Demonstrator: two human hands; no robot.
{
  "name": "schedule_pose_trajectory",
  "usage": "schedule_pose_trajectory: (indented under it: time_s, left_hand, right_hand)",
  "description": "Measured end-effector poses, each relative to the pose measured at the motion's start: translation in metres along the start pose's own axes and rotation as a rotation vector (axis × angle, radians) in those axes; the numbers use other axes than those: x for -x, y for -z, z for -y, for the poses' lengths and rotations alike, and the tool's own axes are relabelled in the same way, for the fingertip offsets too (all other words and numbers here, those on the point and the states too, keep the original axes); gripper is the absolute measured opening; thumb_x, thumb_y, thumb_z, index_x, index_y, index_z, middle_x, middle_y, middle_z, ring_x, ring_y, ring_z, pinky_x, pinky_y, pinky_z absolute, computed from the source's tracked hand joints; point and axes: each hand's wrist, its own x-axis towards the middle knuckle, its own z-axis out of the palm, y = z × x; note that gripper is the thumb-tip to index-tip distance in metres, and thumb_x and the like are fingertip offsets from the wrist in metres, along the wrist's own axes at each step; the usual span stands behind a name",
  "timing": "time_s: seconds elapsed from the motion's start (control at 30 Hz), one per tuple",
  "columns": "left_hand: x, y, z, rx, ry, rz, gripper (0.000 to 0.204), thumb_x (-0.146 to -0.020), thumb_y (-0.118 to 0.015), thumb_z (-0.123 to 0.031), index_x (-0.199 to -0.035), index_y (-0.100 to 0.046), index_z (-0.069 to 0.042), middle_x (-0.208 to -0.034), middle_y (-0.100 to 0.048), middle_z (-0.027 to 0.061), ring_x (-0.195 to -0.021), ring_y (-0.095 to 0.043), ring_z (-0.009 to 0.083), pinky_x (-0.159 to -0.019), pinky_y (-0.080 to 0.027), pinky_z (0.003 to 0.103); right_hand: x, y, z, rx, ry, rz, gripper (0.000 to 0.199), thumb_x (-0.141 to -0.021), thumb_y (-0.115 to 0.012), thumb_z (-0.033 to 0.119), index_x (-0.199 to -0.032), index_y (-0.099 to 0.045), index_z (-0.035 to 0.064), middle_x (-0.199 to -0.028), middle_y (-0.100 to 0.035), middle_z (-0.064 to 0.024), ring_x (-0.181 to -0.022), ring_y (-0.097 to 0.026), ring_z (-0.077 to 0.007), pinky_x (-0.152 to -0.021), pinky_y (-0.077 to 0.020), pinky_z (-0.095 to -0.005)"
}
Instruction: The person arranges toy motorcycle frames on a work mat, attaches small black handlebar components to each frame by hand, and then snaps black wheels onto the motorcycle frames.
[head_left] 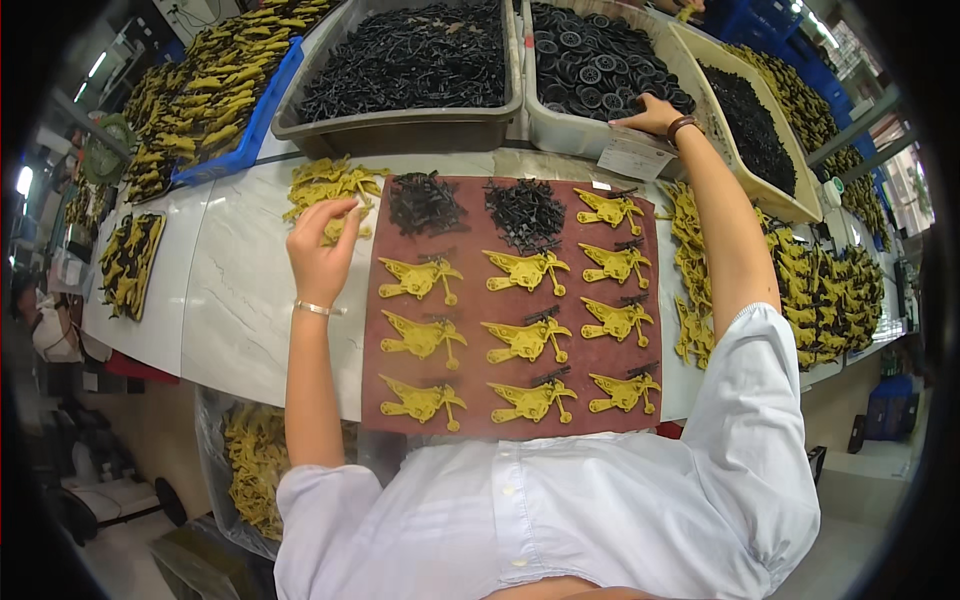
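My right hand [655, 116] reaches into a pale bin of black toy wheels [590, 60], thumb and forefinger apart, resting on the near wheels; its other fingers are partly hidden. My left hand [322, 250] is above the table beside a pile of yellow plastic parts [335, 180]. Its fingers are bent together in a pinch, and what they hold, if anything, is too small to make out. Between my arms lies a dark red mat [470, 400]. Yellow toy motorbike bodies [420, 337] with black pieces lie on it in rows, below two heaps of small black parts [525, 210].
A grey bin [400, 130] of thin black parts stands at the far side, and a cream bin [800, 205] of small black pieces at the right. A blue tray [240, 125] holds yellow-black assemblies. More yellow parts [810, 290] lie beyond my right arm.
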Motion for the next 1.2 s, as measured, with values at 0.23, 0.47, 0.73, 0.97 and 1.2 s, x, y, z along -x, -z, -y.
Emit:
schedule_pose_trajectory:
  time_s: [0.23, 0.47, 0.73, 0.97, 1.2]
  left_hand:
    - [0.014, 0.006, 0.012, -0.013, 0.130, -0.070, 0.014, -0.084, -0.068, -0.006, -0.097, -0.071, -0.002, -0.090, -0.070, 0.0079, -0.080, -0.063, 0.0169, -0.074, -0.049, 0.028]
    - [0.024, 0.002, 0.023, 0.025, 0.203, -0.071, 0.014, -0.085, -0.068, -0.006, -0.099, -0.070, -0.001, -0.092, -0.070, 0.0072, -0.080, -0.062, 0.0141, -0.074, -0.048, 0.027]
    - [0.026, 0.005, 0.023, -0.057, 0.133, -0.058, 0.013, -0.083, -0.068, -0.003, -0.096, -0.070, -0.001, -0.085, -0.069, 0.0098, -0.076, -0.063, 0.0197, -0.071, -0.049, 0.030]
    - [0.030, 0.005, 0.025, -0.078, 0.119, -0.027, 0.013, -0.083, -0.068, -0.003, -0.095, -0.070, -0.002, -0.085, -0.069, 0.0098, -0.076, -0.064, 0.0215, -0.071, -0.050, 0.031]
    - [0.030, 0.005, 0.023, -0.084, 0.114, -0.004, 0.012, -0.083, -0.068, -0.004, -0.095, -0.070, -0.002, -0.085, -0.069, 0.0100, -0.076, -0.064, 0.0219, -0.070, -0.050, 0.032]
  right_hand:
    - [-0.010, 0.007, 0.025, 0.078, -0.019, 0.306, 0.087, -0.070, -0.066, 0.057, -0.139, -0.038, 0.0124, -0.128, -0.055, -0.0254, -0.116, -0.055, -0.0380, -0.093, -0.0435, -0.0471]
    - [-0.023, -0.004, 0.022, 0.196, 0.069, 0.294, 0.074, -0.071, -0.067, 0.047, -0.131, -0.043, 0.0111, -0.116, -0.059, -0.0167, -0.108, -0.055, -0.0312, -0.090, -0.0434, -0.0439]
    - [-0.024, -0.006, 0.004, 0.113, 0.113, 0.317, 0.084, -0.070, -0.070, 0.046, -0.143, -0.044, 0.0147, -0.136, -0.053, -0.0175, -0.119, -0.055, -0.0296, -0.095, -0.0452, -0.0460]
    - [-0.013, 0.009, -0.010, -0.082, 0.096, 0.299, 0.089, -0.074, -0.073, 0.040, -0.142, -0.038, -0.0057, -0.142, -0.045, -0.0250, -0.128, -0.048, -0.0330, -0.109, -0.0363, -0.0369]
    - [-0.033, -0.019, -0.020, 0.037, 0.194, 0.104, 0.076, -0.070, -0.075, 0.039, -0.128, -0.055, -0.0057, -0.124, -0.059, -0.0255, -0.114, -0.059, -0.0352, -0.097, -0.0470, -0.0387]
